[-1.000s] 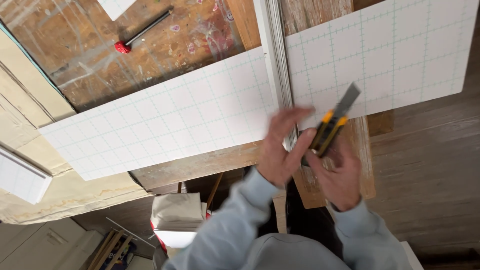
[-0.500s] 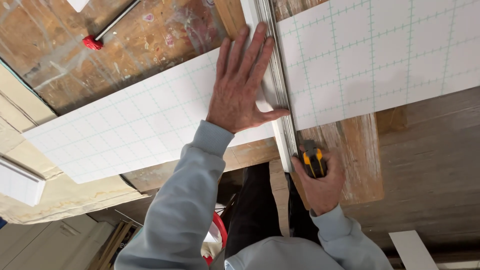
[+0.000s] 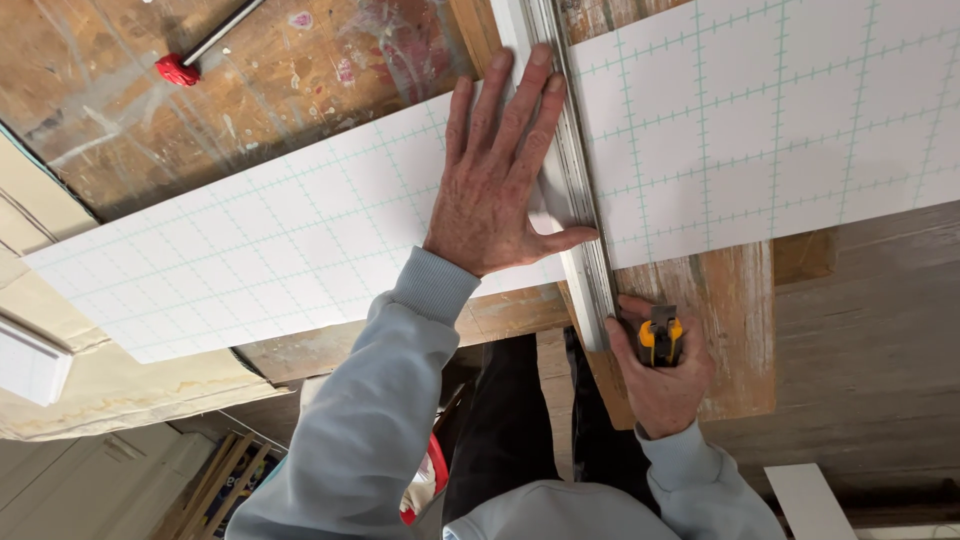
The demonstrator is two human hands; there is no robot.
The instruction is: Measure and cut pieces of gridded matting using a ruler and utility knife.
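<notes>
A long white sheet (image 3: pixel 260 250) printed with a green grid lies across a worn wooden workbench (image 3: pixel 130 110). A metal straightedge (image 3: pixel 575 190) runs over it from the far side to the near edge. My left hand (image 3: pixel 500 180) lies flat on the sheet, fingers spread, thumb and fingertips against the straightedge. My right hand (image 3: pixel 660 370) grips a yellow and black utility knife (image 3: pixel 660 338) at the near end of the straightedge, just off the sheet's edge. The blade tip is hidden.
A tool with a red end and metal shaft (image 3: pixel 195 52) lies at the far left of the bench. A wooden board (image 3: pixel 740 330) sits under the sheet by my right hand. Boxes and a red-rimmed bucket (image 3: pixel 430 480) stand on the floor below.
My left hand left the knife, reached onto the sheet and now presses flat beside the straightedge. My right hand carried the knife down to the near end of the straightedge.
</notes>
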